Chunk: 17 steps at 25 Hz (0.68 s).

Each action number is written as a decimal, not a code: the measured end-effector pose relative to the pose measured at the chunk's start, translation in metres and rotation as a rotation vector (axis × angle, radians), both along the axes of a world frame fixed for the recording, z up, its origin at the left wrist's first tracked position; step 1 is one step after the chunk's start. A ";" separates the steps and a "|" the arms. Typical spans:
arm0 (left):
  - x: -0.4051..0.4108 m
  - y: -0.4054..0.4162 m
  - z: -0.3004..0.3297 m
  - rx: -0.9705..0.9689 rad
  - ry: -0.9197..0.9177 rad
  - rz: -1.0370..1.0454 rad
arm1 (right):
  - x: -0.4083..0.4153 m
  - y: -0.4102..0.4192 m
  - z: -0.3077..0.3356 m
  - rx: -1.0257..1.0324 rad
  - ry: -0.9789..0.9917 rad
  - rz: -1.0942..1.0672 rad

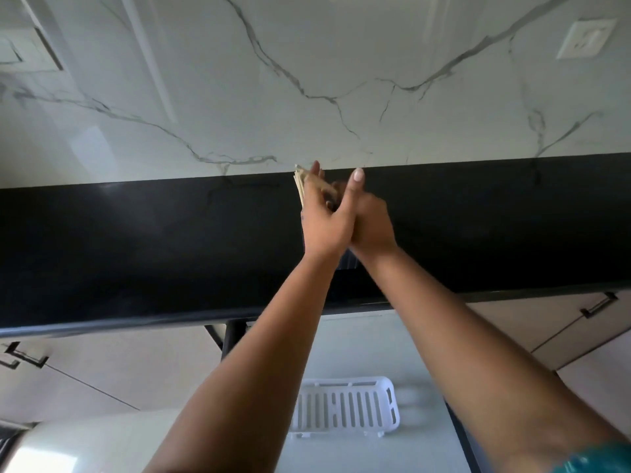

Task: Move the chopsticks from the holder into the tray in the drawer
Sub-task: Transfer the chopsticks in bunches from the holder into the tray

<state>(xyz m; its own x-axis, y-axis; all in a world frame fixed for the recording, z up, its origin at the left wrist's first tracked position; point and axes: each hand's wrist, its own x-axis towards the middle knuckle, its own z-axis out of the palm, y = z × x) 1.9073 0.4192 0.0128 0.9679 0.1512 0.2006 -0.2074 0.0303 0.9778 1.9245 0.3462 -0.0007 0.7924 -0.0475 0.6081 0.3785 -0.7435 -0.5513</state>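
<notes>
- Both hands are meeting over the black counter: the left hand point(322, 221) is gripping a bundle of pale chopsticks point(300, 186), while the right hand point(370, 221) is curling in beside it, apparently steadying them.
- The dark holder point(346, 262) is sitting just beneath the wrists, mostly hidden.
- Lifting is the step underway; next, the bundle needs carrying back over the counter edge point(136, 324).
- The white slotted tray point(345, 406) is lying in the open drawer point(420, 353) below, between the forearms, with free room above.

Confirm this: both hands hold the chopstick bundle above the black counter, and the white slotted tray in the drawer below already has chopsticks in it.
Not quite. In the head view the white slotted tray holds nothing; the chopsticks are all up in the left hand and right hand, above the black counter.
</notes>
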 end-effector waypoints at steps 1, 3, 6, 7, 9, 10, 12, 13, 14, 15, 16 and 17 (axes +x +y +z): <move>-0.014 0.001 -0.005 -0.114 0.055 0.038 | -0.020 0.006 -0.011 -0.232 -0.122 -0.067; -0.035 0.012 -0.029 -0.326 0.259 0.124 | -0.056 0.014 -0.047 -0.519 -0.151 -0.125; -0.055 0.042 -0.089 -0.644 0.570 0.035 | -0.099 0.004 -0.111 -0.534 0.194 -0.025; -0.062 0.052 -0.112 -0.712 0.631 -0.005 | -0.111 -0.003 -0.130 -0.568 0.332 -0.007; -0.078 0.070 -0.160 -0.726 0.766 -0.039 | -0.133 -0.016 -0.170 -0.688 0.569 0.095; -0.088 0.079 -0.184 -0.704 0.843 -0.041 | -0.145 -0.021 -0.187 -0.710 0.660 0.160; -0.104 0.100 -0.221 -0.696 0.959 0.034 | -0.161 -0.031 -0.218 -0.727 0.787 0.224; -0.108 0.112 -0.236 -0.708 0.988 0.113 | -0.168 -0.037 -0.233 -0.748 0.832 0.226; -0.111 0.124 -0.247 -0.711 1.004 0.201 | -0.170 -0.042 -0.245 -0.779 0.868 0.222; -0.113 0.135 -0.257 -0.681 1.009 0.284 | -0.171 -0.045 -0.255 -0.816 0.902 0.217; -0.114 0.145 -0.266 -0.597 1.009 0.346 | -0.170 -0.047 -0.264 -0.847 0.938 0.216; -0.115 0.152 -0.275 -0.455 1.015 0.377 | -0.168 -0.046 -0.271 -0.875 0.972 0.224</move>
<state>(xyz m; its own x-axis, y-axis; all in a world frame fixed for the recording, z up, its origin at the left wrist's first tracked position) 1.7922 0.5715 -0.2622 0.5315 0.3208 -0.7839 0.5906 0.5230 0.6145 1.7565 0.3001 -0.2720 0.8587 0.2552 -0.4445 0.2653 -0.9633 -0.0405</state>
